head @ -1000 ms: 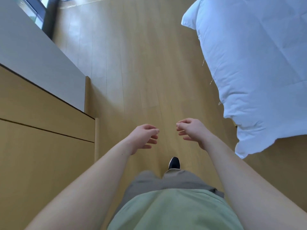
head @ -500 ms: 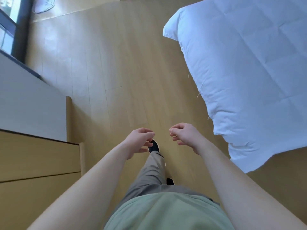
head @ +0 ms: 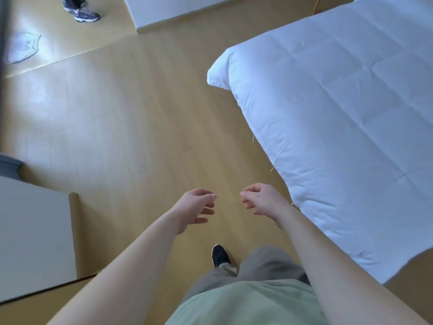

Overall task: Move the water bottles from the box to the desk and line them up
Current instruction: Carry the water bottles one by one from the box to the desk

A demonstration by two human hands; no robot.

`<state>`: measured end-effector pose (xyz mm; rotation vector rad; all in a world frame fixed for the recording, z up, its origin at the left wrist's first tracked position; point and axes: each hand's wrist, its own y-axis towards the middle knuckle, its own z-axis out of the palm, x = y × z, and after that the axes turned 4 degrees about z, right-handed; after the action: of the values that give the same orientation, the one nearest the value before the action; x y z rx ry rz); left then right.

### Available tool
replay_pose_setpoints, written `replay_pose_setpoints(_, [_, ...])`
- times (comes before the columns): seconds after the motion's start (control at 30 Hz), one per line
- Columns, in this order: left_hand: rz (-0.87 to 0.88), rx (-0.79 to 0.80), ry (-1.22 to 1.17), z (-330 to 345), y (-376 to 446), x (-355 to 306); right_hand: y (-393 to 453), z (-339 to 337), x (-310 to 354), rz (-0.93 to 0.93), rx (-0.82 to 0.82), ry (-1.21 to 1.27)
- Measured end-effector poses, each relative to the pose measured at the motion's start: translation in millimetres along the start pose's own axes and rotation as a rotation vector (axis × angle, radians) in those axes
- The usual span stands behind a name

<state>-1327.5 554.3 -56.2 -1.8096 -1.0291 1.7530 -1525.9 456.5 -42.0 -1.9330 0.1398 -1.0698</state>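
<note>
Looking down through the head view, we are seeing our left hand (head: 195,208) and right hand (head: 262,200) held out side by side in the lower middle of the frame, well apart from everything else. Both are holding nothing: the left hand's fingers are hanging loosely curled, and the right hand's fingers are bent a little more, thumb near forefinger, with nothing between them.

We are standing on the wooden floor (head: 140,125), one dark shoe (head: 219,255) showing below the hands. The white bed (head: 339,125) is filling the right side of the frame, its corner hanging just beside the right hand. A pale counter (head: 32,231) is showing at the lower left edge. In the upper left, another person's shoe (head: 85,15) is resting on the floor.

Neither the water bottles nor the box are appearing anywhere in this view, so we cannot tell where they are lying or how many are waiting.

We are judging this to be a walk with free hands, most likely toward the box. To do it well, we are advising ourselves to be keeping clear of the bed corner, lifting our gaze until the box is showing, and keeping both hands loose and ready to be taking a bottle each.
</note>
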Motion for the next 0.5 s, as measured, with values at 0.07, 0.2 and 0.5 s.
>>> replay_pose_setpoints(0.07, [0.001, 0.014, 0.004, -3, 21, -22, 19, -12, 17, 0.008, -0.019, 0.006])
replay_pose_setpoints(0.2, [-0.015, 0.033, 0.022, -5, 67, -61, 61, -37, 45, 0.021, -0.023, 0.02])
replay_pose_setpoints(0.5, [-0.033, -0.02, 0.022, -3, 169, -176, 179, -124, 140, 0.007, -0.007, 0.018])
